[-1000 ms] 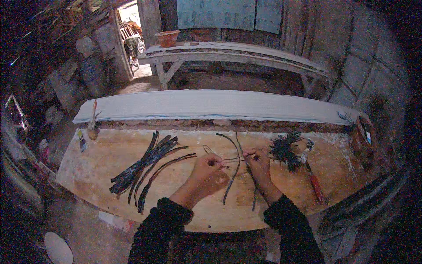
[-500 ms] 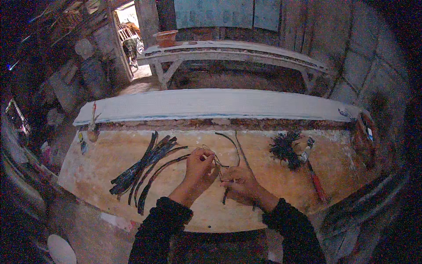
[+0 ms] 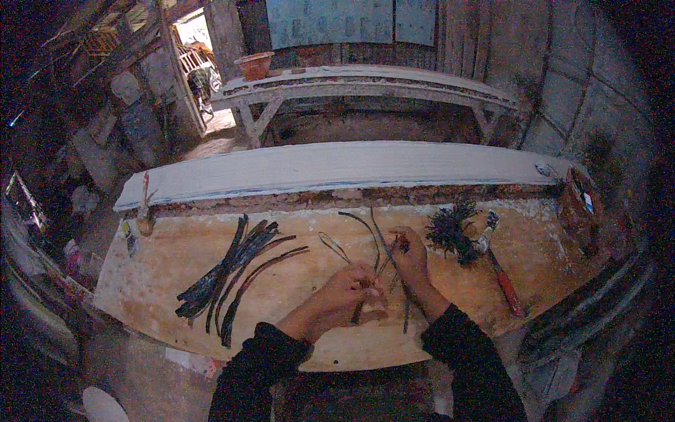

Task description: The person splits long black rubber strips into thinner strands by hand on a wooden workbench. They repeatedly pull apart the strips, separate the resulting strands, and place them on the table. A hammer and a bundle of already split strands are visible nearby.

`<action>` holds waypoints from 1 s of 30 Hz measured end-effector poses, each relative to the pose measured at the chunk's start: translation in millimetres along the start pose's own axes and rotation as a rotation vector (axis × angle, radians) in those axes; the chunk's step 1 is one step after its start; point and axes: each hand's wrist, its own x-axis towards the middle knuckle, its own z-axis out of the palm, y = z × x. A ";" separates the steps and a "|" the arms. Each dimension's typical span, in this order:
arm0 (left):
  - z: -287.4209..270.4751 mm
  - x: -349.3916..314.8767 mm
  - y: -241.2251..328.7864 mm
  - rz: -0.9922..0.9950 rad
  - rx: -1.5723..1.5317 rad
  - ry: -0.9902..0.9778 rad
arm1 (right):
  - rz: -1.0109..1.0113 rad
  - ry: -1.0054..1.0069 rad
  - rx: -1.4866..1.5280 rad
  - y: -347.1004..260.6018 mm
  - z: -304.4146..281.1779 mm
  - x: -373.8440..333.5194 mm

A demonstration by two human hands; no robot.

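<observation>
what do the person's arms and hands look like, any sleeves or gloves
Both forearms are covered by long, dark, near-black sleeves that end at the wrists. The left hand and the right hand are bare: no gloves show, and no rings, watch or markings can be made out in this dim view.

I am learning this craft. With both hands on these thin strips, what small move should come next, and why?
Probably draw the crossing tighter. The left hand pinches the thin strips where they meet, the right hand holds them just beyond, and a loose loop lies open on the wooden board.
</observation>
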 end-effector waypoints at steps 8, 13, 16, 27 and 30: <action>-58.9 28.9 1.4 0.705 0.746 0.365 | 0.009 -0.171 -0.007 -15.6 -9.7 -5.0; -46.8 26.6 16.8 0.552 0.518 0.613 | 0.263 -0.730 0.377 -60.4 -1.2 -34.4; -38.7 22.7 25.5 0.308 0.071 0.583 | 0.309 -0.852 0.535 -74.0 -1.7 -40.3; -54.7 26.8 0.7 0.523 0.770 0.570 | -0.096 -0.837 0.217 -65.0 -3.2 -38.4; -80.2 39.5 -13.6 0.605 0.714 0.471 | -0.283 -0.759 0.167 -59.4 -1.1 -40.1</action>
